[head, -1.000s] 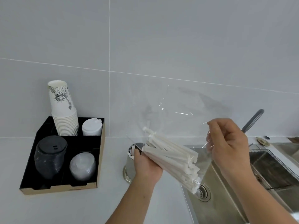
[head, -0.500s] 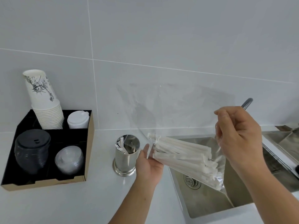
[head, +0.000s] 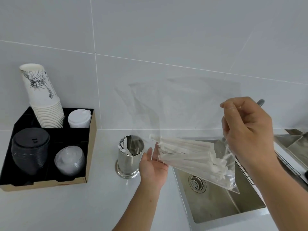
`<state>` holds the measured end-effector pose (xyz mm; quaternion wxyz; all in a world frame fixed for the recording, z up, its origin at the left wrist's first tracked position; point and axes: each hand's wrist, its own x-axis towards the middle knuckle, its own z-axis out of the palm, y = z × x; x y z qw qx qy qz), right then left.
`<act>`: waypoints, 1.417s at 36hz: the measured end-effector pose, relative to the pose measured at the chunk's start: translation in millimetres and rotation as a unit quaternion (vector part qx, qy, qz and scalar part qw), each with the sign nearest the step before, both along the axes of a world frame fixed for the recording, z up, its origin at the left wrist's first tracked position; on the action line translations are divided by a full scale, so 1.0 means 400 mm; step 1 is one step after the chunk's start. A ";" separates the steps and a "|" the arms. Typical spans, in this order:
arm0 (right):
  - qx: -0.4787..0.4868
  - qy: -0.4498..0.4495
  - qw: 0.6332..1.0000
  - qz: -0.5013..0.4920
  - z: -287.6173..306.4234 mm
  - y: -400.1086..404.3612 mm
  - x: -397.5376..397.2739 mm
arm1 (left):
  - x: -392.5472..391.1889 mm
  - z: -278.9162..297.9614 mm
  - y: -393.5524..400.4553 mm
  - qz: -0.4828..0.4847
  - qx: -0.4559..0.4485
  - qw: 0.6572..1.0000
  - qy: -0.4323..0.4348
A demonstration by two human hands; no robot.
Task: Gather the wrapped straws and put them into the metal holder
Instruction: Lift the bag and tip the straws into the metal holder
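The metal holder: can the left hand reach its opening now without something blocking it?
Probably yes. The left hand is open right beside the metal holder, whose top is uncovered. The wrapped straws lie to its other side, in the bag.

Glossy metal holder [head: 130,157], paper-wrapped straws [head: 188,153]

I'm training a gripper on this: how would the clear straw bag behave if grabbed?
The clear bag looks thin and floppy; pinched by the right hand, it drapes loosely. The wrapped straws sag toward its low corner, so weight probably shifts. The film likely slips easily.
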<state>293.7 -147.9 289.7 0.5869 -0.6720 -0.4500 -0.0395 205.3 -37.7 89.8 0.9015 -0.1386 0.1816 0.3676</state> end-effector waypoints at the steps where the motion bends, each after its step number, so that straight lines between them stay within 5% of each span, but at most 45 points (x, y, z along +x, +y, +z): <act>1: -0.001 -0.004 1.000 0.004 0.001 0.005 -0.001 | 0.002 -0.004 0.002 0.000 0.000 1.000 0.004; 51: -0.116 -0.169 0.976 0.078 0.033 0.226 0.027 | -0.018 -0.033 0.030 0.007 -0.017 1.000 0.014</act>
